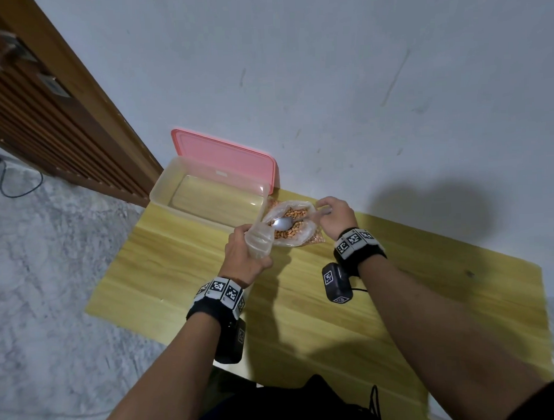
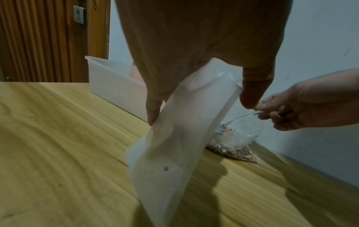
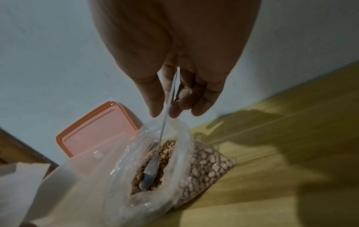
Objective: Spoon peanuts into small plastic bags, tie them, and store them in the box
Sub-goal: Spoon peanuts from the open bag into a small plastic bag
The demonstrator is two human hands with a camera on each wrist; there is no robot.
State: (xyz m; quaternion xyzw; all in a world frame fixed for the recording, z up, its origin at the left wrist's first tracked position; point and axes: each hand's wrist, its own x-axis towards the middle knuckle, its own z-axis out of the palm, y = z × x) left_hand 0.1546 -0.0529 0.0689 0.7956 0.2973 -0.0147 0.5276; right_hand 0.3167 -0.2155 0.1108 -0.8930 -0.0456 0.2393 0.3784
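The left hand [image 1: 246, 258] grips a small empty plastic bag [image 2: 174, 138] by its mouth, thumb and fingers curled round it, so it hangs down over the wooden table [image 1: 397, 284]. The right hand [image 1: 335, 215] pinches the handle of a metal spoon [image 3: 153, 165], whose bowl sits down among the peanuts [image 3: 205, 167] in a big clear bag [image 3: 136, 192] lying open on the table by the wall. Just beside that bag, to its left, stands the clear box [image 1: 174, 194], with its pink lid [image 1: 223, 158] propped upright behind it against the wall.
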